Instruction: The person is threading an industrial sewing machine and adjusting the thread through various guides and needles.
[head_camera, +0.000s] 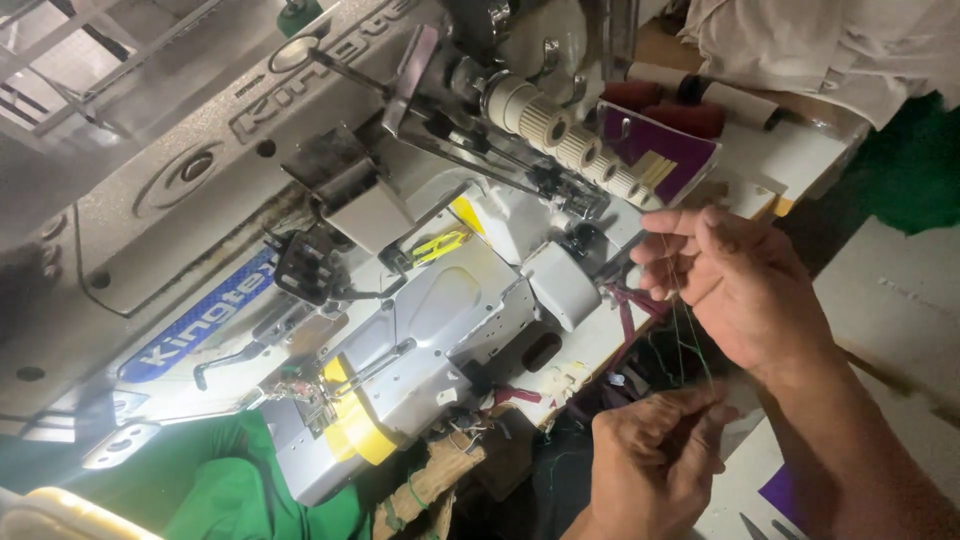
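While both our hands pinch one thin green thread (690, 340), it runs near-upright from left hand (655, 465) below to right hand (735, 280), nearer the sewing machine (400, 300).

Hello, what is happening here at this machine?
A person stands at a sewing machine and holds a thin thread stretched between both hands. The right hand pinches it up near the tension knobs; the left hand pinches it lower down. Green cloth lies at the machine's needle end.

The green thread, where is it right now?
In the head view, lower right: the green thread runs between the right hand and left hand, beside the sewing machine.
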